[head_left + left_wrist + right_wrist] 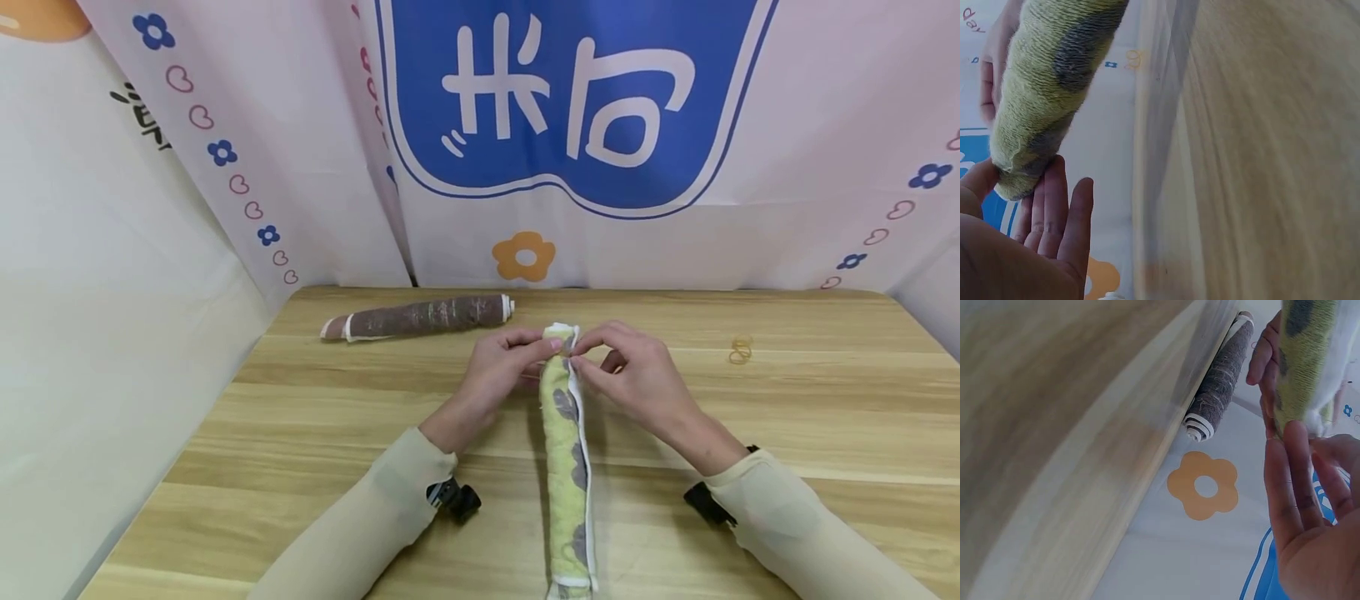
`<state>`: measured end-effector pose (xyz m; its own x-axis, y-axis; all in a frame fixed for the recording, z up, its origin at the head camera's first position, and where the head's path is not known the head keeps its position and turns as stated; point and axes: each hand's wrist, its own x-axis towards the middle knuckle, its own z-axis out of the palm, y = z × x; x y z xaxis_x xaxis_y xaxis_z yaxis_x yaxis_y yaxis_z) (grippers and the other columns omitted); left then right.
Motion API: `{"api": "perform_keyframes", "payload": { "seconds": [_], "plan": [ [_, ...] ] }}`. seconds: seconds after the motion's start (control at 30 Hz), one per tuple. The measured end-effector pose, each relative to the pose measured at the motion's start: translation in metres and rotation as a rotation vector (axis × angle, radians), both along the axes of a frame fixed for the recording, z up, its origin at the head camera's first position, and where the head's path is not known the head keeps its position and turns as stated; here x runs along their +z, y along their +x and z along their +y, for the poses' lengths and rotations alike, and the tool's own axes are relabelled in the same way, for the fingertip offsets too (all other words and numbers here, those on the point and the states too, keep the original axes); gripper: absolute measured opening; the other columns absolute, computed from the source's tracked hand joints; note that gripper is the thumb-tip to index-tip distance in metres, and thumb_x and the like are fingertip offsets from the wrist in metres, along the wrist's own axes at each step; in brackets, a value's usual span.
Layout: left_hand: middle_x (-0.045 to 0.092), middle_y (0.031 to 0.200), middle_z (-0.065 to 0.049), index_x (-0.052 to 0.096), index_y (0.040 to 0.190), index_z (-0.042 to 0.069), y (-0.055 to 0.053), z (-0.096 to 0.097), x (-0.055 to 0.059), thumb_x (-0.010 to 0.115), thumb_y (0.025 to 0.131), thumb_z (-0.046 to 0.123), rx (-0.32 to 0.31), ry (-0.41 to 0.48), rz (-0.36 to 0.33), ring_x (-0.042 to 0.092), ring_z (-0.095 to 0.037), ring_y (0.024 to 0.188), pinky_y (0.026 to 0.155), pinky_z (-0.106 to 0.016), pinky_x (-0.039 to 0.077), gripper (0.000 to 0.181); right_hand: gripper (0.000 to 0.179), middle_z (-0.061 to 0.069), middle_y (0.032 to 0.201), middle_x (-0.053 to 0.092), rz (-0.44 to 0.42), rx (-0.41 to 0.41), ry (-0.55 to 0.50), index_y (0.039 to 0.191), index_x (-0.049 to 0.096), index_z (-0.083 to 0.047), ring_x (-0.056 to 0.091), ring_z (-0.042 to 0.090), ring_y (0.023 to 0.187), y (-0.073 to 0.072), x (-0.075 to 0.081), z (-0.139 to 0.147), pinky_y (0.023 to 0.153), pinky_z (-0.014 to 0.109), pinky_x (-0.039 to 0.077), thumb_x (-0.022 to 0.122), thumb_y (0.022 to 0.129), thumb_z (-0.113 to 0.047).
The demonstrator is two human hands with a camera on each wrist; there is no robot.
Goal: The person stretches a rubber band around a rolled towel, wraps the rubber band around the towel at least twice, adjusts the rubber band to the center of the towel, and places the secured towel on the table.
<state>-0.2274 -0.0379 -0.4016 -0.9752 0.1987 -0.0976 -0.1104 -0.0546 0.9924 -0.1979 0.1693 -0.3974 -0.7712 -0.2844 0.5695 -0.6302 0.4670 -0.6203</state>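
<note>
Where the two hands meet, one yellow roll of cloth (564, 467) — grey-patched, white along its right-hand edge — extends lengthwise above the middle of the table (300, 467), its near end toward the person. Left hand (497, 373): grips the far end, thumb on top and fingers underneath. Right hand (643, 379): thumb and forefinger close together, pinching the white edge near that same end. A thin orange strand shows by the left fingers, possibly an elastic band, though the view is too small to be sure.

Beyond and to the left: one brown roll (427, 317), white-edged, lying crosswise near the back of the table. To the right, well apart from the hands: a small cluster of yellowish bands (740, 351).

At the wrists: two pale sleeves (360, 521), each with a black device beside the cuff. Behind — a white backdrop (450, 242) bearing a blue emblem (555, 92) and an orange flower (542, 255).
</note>
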Motion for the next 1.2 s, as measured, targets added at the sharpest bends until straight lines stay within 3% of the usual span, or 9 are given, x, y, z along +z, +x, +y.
{"api": "perform_keyframes", "payload": {
  "seconds": [0.17,0.43,0.87,1.2],
  "plan": [
    [0.076,0.106,-0.01,0.076,0.114,0.001,-0.001,0.004,0.0,0.087,0.09,0.022,0.049,0.001,-0.043,0.074,-0.018,0.078,0.075,-0.036,0.063,0.033,0.017,0.002,0.099,0.073,-0.042,0.006,-0.016,0.103,0.076,-0.009,0.068,0.017,0.057,0.001,0.0,0.0,0.047,0.024,0.049,0.082,0.091,0.002],
    [0.077,0.1,-0.012,0.078,0.106,0.002,0.001,0.013,0.001,0.087,0.089,0.018,0.094,0.044,-0.06,0.075,-0.018,0.076,0.07,-0.034,0.063,0.025,0.018,0.001,0.098,0.072,-0.001,-0.059,0.07,0.1,0.077,-0.009,0.058,0.006,0.059,0.002,0.003,-0.001,0.05,0.025,0.048,0.084,0.089,0.003],
    [0.077,0.098,-0.009,0.079,0.093,0.003,0.003,0.022,0.006,0.086,0.087,0.013,0.133,-0.01,-0.039,0.073,-0.017,0.074,0.066,-0.029,0.061,0.014,0.014,0.002,0.095,0.067,-0.252,-0.059,0.049,0.093,0.071,-0.01,0.063,0.015,0.067,0.004,0.007,0.0,0.056,0.025,0.051,0.073,0.089,0.003],
    [0.075,0.094,-0.007,0.078,0.091,0.005,-0.004,0.021,0.001,0.086,0.087,0.014,0.154,-0.057,-0.013,0.069,-0.016,0.074,0.071,-0.036,0.063,0.013,0.02,0.001,0.091,0.064,-0.19,-0.048,0.097,0.087,0.069,-0.013,0.061,0.013,0.068,0.002,0.002,-0.001,0.058,0.026,0.053,0.076,0.082,0.005]
  ]
}}
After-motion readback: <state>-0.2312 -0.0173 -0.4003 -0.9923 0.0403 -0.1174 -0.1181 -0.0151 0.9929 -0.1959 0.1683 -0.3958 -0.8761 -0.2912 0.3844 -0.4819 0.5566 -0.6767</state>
